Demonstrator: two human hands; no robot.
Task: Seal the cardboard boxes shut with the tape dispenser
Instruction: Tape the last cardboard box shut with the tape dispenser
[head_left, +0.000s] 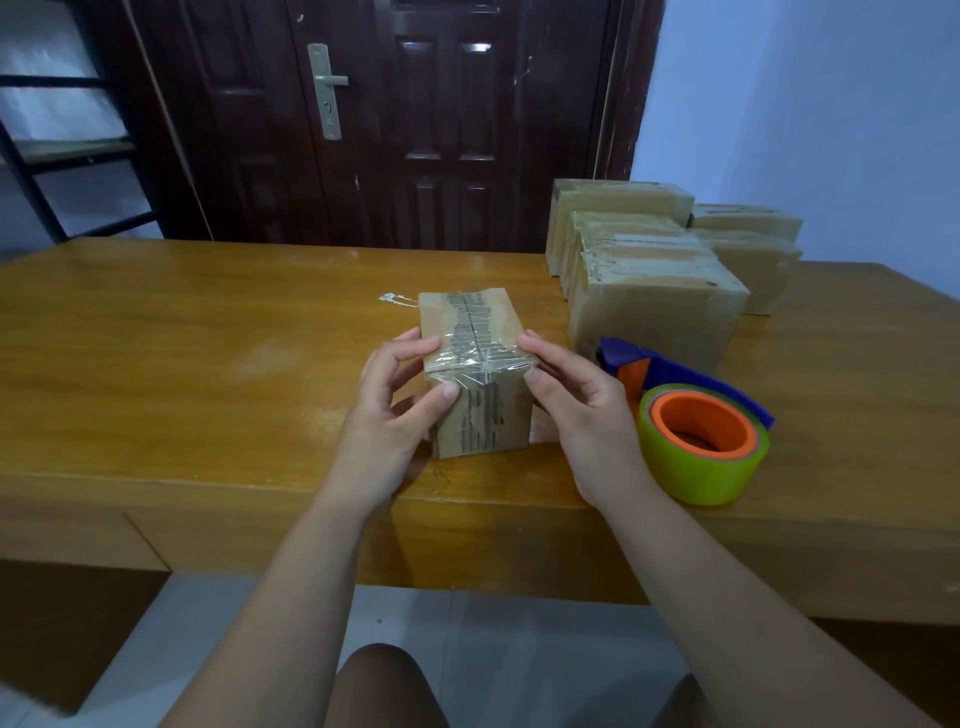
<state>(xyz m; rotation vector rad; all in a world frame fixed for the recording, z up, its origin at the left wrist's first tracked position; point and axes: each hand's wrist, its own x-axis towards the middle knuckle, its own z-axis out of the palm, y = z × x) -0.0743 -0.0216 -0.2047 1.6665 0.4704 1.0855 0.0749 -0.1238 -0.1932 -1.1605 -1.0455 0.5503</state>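
Observation:
A small cardboard box (475, 332) stands on the wooden table (182, 364), clear tape running along its top seam and down its near face. My left hand (395, 400) holds the box's left near corner, thumb pressing the tape on the front face and fingers on the top edge. My right hand (576, 410) holds the right near corner, fingertips on the top edge. The tape dispenser (696, 415), blue and orange with a green-tinted roll, lies on the table just right of my right hand, untouched.
Several taped cardboard boxes (654, 291) are stacked at the table's back right, behind the dispenser. A scrap of clear tape (395, 300) lies on the table beyond the box. A dark door (415, 119) stands behind the table, a ladder frame at far left.

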